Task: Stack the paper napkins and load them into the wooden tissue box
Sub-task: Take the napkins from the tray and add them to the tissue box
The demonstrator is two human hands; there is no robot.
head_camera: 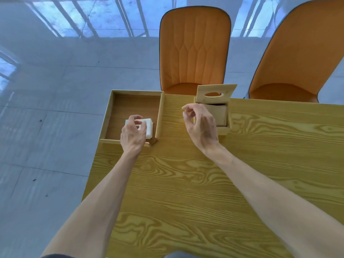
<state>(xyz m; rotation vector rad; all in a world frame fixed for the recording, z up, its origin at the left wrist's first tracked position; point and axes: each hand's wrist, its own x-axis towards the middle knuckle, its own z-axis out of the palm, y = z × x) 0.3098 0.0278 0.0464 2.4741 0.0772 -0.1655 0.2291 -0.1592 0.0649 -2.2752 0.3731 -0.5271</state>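
A small stack of white paper napkins (149, 128) lies in the near right corner of a wooden tray (130, 105). My left hand (133, 134) is over the stack, with its fingers curled around it. The wooden tissue box (221, 116) stands to the right of the tray; its lid (216, 94), which has an oval slot, is raised upright at the back. My right hand (200, 123) hovers in front of the open box, its fingers loosely apart and holding nothing.
The tray overhangs the far left corner of the wooden table (186, 183). Two orange chairs (193, 49) (301, 58) stand behind the far edge. Grey tiled floor (46, 127) lies to the left.
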